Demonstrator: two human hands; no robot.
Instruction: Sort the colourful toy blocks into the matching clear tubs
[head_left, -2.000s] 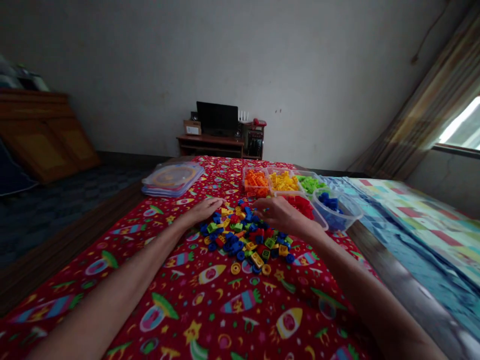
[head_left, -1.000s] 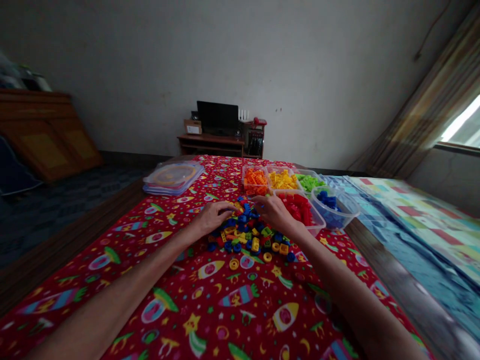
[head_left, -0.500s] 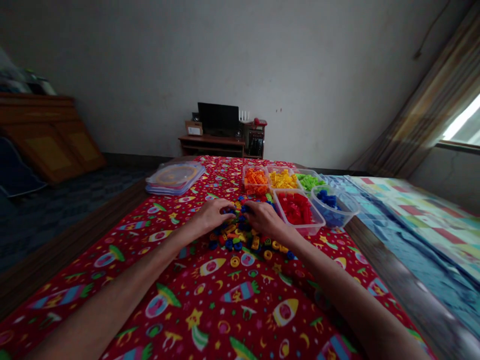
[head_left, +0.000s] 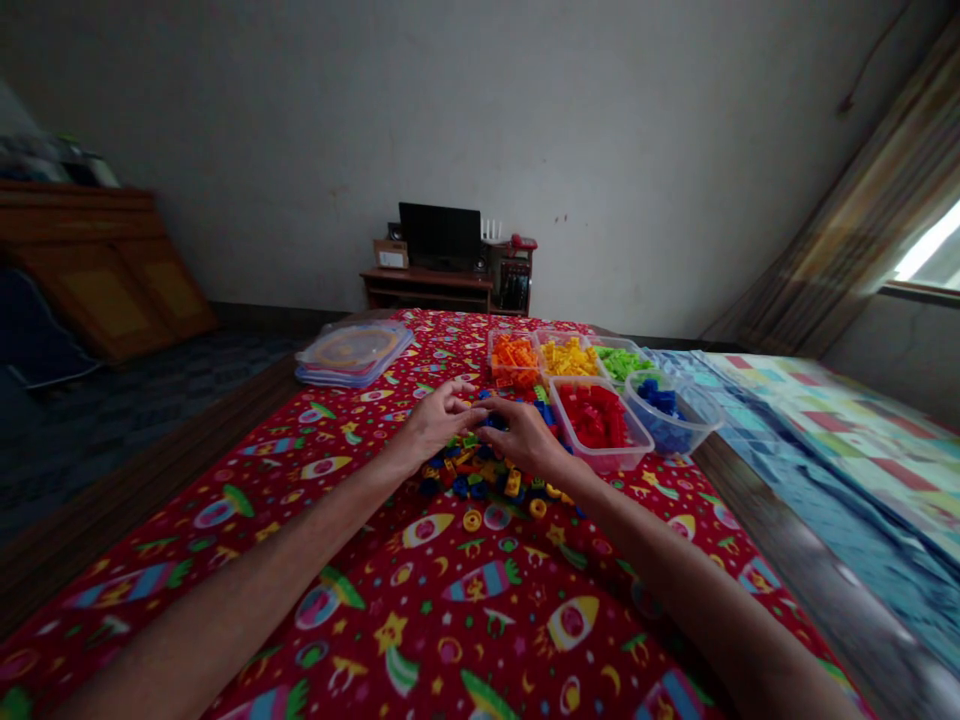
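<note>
1. L hand (head_left: 436, 415) and R hand (head_left: 523, 430) have come together since 2 s ago: then well apart on opp. sides of the brick pile (head_left: 487, 474), now meeting above it. Pile's L edge looks drawn in too.
2. Pose: both forearms reach fwd from the bottom corners, converging. L hand is turned inward, index raised off the rest; R hand is palm-down, fingers bent over toward L.
3. Fingers: L ones loosely spread, tips at or touching R fingertips. R thumb & fingers narrow, w/ dark blue just below them; can't tell if a brick is gripped by either hand.
4. Pile (blue, yellow, red, green mix) sits on the cloth-covered surface (head_left: 420, 640), directly under & just nearer the wearer than the fingers. 1 yellow ring (head_left: 472, 520) lies at the near side, slightly apart.
5. Containers, R of hands, far row: orange-brick box (head_left: 516, 378), yellow-brick box (head_left: 568, 380), green-brick box (head_left: 615, 375).
6. Near row: red-brick box (head_left: 611, 459), just beside R hand; then round tub (head_left: 681, 440) w/ blue bricks.
7. Stacked clear lids (head_left: 352, 352) lie far L, well apart from the pile.
</note>
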